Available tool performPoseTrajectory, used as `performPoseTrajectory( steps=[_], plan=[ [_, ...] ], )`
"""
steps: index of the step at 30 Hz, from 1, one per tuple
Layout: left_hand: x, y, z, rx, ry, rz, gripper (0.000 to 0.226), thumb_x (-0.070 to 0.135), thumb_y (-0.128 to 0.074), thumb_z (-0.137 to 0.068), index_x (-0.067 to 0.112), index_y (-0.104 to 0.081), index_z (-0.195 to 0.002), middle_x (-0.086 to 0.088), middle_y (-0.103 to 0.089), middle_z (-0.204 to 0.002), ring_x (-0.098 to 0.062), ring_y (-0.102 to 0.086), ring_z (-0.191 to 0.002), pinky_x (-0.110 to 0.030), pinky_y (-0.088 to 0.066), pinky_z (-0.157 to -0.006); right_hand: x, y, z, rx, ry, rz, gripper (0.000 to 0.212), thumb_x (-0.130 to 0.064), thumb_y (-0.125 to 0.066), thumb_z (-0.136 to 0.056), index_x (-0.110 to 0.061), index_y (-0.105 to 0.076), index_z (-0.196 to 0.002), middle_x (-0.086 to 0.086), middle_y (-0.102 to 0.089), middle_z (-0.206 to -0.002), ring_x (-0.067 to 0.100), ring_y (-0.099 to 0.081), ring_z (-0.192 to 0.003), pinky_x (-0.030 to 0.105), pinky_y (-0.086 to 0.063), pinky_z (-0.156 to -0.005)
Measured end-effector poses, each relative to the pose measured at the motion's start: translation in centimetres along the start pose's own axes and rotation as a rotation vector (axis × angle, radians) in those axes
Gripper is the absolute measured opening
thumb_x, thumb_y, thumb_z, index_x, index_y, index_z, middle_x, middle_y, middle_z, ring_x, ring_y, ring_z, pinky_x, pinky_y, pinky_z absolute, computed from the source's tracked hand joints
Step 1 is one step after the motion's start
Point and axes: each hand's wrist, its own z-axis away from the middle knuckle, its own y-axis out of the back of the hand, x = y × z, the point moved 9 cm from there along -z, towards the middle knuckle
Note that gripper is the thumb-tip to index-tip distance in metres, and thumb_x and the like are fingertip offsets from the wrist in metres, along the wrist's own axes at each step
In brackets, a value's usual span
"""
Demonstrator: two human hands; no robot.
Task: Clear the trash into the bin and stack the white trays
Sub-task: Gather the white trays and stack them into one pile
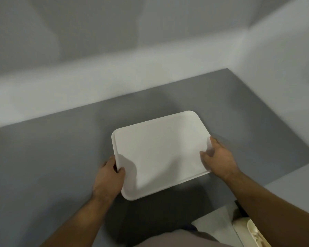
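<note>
A white tray (pixel 159 148) with rounded corners is held over the grey table (pixel 52 157), turned a little counter-clockwise. My left hand (pixel 109 177) grips its near-left edge, thumb on top and fingers under. My right hand (pixel 218 157) grips the right edge, thumb on the tray's upper face. Nothing lies on the tray. I cannot tell whether it touches the table or hangs just above it. No bin and no second tray show in this view.
The grey table runs back to a pale wall (pixel 114 77) and ends at a right edge (pixel 292 136). Light floor (pixel 292 184) lies beyond that edge. A cream-coloured object (pixel 251 230) sits at the bottom right.
</note>
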Motion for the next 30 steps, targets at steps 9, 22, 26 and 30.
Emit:
performPoseTrajectory(
  steps=[9,22,26,30],
  plan=[
    [-0.2,-0.7,-0.6,-0.074,0.012,-0.016,0.046,0.025,-0.057,-0.100,0.027,-0.046,-0.145,-0.001,-0.065,-0.133,-0.029,-0.063,-0.120,-0.050,-0.054,-0.100,0.6,-1.2,-0.2,-0.101,-0.014,0.128,0.072,-0.046,-0.056,-0.099,-0.014,-0.028,-0.157,0.004,-0.024,-0.167,0.033,-0.043,-0.143,0.045,-0.037,-0.114],
    [1.2,-1.1,1.7,-0.104,-0.109,-0.014,0.117,0.047,-0.088,-0.070,0.036,-0.014,-0.160,0.003,-0.022,-0.163,-0.026,-0.040,-0.142,-0.052,-0.044,-0.110,0.9,0.6,1.8,-0.015,0.008,0.014,0.057,-0.040,-0.071,-0.089,-0.018,-0.056,-0.139,0.000,-0.045,-0.150,0.027,-0.052,-0.130,0.044,-0.045,-0.111],
    [1.7,-2.3,3.8,-0.200,-0.190,-0.121,0.139,0.069,-0.089,-0.049,0.042,-0.009,-0.159,0.021,0.019,-0.165,-0.027,-0.028,-0.151,-0.047,-0.045,-0.113,0.7,1.0,4.5,0.055,0.078,0.022,0.062,-0.060,-0.069,-0.087,-0.032,-0.057,-0.141,-0.006,-0.036,-0.162,0.022,-0.040,-0.145,0.045,-0.038,-0.117],
    [1.4,-3.7,4.9,-0.274,-0.252,-0.362,0.136,0.065,-0.089,-0.050,0.044,-0.009,-0.158,0.017,0.039,-0.161,-0.028,-0.037,-0.147,-0.045,-0.049,-0.110,-1.4,-0.1,7.5,0.016,0.272,0.129,0.066,-0.075,-0.060,-0.083,-0.045,-0.050,-0.141,-0.014,-0.030,-0.163,0.014,-0.030,-0.148,0.044,-0.032,-0.118]
  ],
)
